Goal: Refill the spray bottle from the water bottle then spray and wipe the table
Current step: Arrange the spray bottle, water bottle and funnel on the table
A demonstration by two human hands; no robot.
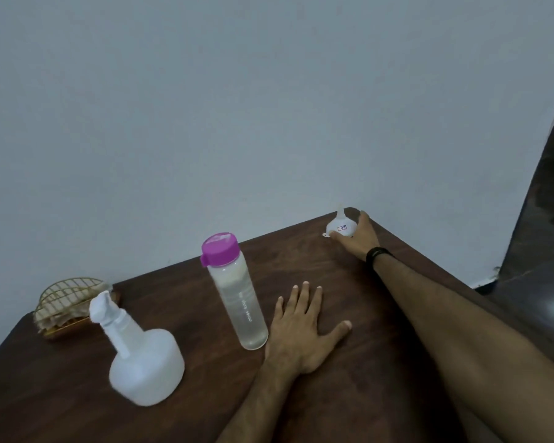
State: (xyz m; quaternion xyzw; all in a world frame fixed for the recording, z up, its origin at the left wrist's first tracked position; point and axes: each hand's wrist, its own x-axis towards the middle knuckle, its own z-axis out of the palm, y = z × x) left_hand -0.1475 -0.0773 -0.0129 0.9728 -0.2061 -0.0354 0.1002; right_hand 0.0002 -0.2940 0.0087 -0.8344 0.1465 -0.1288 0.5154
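- The right hand (pixel 355 233), at the right of the frame near the counter's far corner, curls its fingers round a small white funnel (pixel 341 226). The funnel sits mouth-down with its spout pointing up.
- The left hand (pixel 301 334) lies flat on the counter (pixel 365 394) at centre, fingers spread, holding nothing, just right of the water bottle (pixel 237 295).
- To do this step well, I judge: lift the funnel by its cone, turn the spout down, and unscrew the sprayer top before seating it.
- The water bottle stands upright in mid-frame, long axis vertical, with its purple cap (pixel 219 248) on.
- The spray bottle (pixel 141 356) stands at lower left, nozzle toward the upper left and head fitted.
- A wire holder with cloth (pixel 64 302) sits at far left.
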